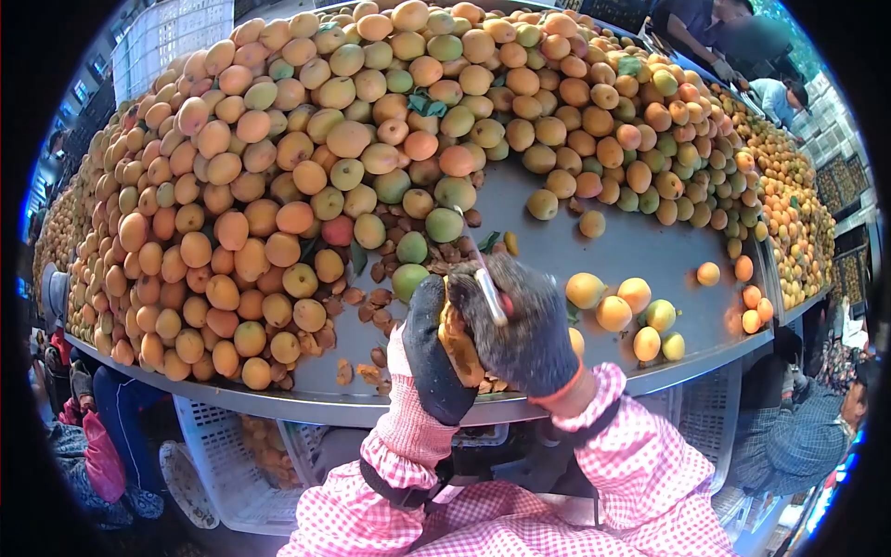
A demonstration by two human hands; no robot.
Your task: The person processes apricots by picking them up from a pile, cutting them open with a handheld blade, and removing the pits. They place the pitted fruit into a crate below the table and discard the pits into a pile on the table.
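Observation:
My right hand [524,320], in a dark glove with an orange cuff, is closed around a small knife [491,295] with a pale handle. Its thin blade points up and away from me. My left hand [436,348], gloved too, is curled against the right one; an orange-brown strip shows along its inner side, and I cannot tell what is inside the fingers. Just beyond the hands sit green-tinged apricots [410,280] and a scatter of brown pits [376,306]. A few loose apricots [614,313] lie on the metal table [650,265] to the right.
A large heap of apricots [306,176] covers the left and far side of the table. White crates [232,469] stand below the front edge, one with orange pieces [269,450] inside. Other people work at the far right [705,37] and near right [803,427].

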